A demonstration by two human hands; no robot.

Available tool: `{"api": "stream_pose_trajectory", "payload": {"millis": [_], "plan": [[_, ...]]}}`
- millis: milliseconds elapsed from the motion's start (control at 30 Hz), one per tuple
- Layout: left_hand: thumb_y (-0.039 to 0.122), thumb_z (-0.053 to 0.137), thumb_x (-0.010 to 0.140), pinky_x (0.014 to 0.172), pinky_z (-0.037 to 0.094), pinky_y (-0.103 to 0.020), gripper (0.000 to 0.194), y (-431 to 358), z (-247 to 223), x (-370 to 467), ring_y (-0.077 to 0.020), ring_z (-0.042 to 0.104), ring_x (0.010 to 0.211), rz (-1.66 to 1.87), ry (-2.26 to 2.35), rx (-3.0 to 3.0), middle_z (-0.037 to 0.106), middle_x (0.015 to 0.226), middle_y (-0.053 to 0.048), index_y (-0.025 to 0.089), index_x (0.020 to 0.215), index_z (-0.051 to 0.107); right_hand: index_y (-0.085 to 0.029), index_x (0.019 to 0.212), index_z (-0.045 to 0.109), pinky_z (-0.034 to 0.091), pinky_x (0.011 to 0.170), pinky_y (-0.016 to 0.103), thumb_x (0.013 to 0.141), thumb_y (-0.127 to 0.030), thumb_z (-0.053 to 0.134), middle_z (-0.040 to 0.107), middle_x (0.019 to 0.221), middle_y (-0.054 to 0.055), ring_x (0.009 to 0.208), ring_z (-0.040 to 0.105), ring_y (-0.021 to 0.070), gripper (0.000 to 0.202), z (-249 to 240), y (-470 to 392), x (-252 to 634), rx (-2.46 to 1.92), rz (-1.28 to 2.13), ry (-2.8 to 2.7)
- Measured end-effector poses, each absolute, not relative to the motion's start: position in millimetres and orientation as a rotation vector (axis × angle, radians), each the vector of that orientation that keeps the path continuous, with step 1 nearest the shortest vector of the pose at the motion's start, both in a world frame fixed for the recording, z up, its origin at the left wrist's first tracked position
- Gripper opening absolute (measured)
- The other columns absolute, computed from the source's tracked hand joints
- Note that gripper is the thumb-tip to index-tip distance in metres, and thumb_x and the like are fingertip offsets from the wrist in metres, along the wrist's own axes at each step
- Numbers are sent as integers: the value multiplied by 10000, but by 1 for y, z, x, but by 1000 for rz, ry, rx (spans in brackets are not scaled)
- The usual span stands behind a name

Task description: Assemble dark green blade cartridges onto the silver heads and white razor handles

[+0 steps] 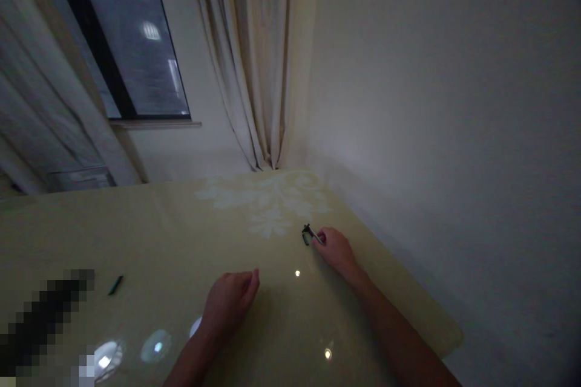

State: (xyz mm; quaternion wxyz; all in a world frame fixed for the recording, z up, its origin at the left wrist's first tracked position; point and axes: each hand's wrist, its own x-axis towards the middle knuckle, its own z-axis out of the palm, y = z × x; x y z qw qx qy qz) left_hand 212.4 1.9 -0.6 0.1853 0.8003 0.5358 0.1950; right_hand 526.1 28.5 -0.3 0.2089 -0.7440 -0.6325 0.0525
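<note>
My right hand (333, 248) is closed on a small, slim razor-like item (314, 233) with a pale handle and a dark head, which points up and to the left. Just beside that head, a small dark piece (305, 239) shows against the table. My left hand (230, 299) hovers over or rests on the table nearer to me, its fingers curled together; whether something small is inside cannot be made out. Farther left, a short dark green stick-like piece (115, 285) lies on the glossy table.
The pale yellow table (172, 242) has a white leaf pattern at its far edge and reflects several lights. A wall (431, 103) runs along its right side. Behind are curtains (254, 48) and a window (131, 30). A pixelated dark shape (45, 320) covers the lower left.
</note>
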Motion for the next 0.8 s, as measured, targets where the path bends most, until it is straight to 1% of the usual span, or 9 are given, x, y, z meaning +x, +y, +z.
{"api": "stream_pose_trajectory", "payload": {"millis": [133,300,433,533,633,800], "plan": [[439,391,1014,611,223,-329,430,10,-7,207,-197,504,587,454,1576,2241,534,617,-28,241,636,444,-148,1006,748,429,808,303,977,-254,677,747,1038,131,954,687,256,131,3,28,503,-2029,176,-1893],[426,464,1003,642,335,-312,335,15,-6,200,-240,638,715,435,1618,2198,674,755,-64,235,737,531,-163,1045,740,454,859,300,978,-238,680,759,1094,125,1015,690,254,117,10,33,460,-1929,223,-2088],[374,532,985,765,447,-317,241,22,-2,186,-254,693,872,451,1596,2192,738,899,-88,213,834,630,-159,1074,737,488,859,312,979,-274,679,763,1112,135,1011,703,262,160,10,38,416,-1843,278,-2197],[346,585,960,836,487,-307,190,31,-2,163,-251,717,963,443,1621,2149,767,997,-96,198,943,702,-171,1116,733,514,875,324,983,-321,677,763,1139,134,1021,712,266,208,9,43,379,-1768,330,-2268],[303,579,952,839,509,-306,194,40,-3,134,-248,737,952,421,1715,2074,781,1013,-109,184,971,732,-170,1137,733,538,882,350,980,-353,672,762,1160,145,1027,721,280,249,9,46,342,-1696,370,-2329],[303,438,1012,840,494,-377,319,44,-3,104,-305,736,966,452,1943,1993,775,1013,-160,177,924,718,-154,1184,726,572,866,381,963,-321,659,772,1164,171,1030,744,307,284,13,47,295,-1608,387,-2395]]}}
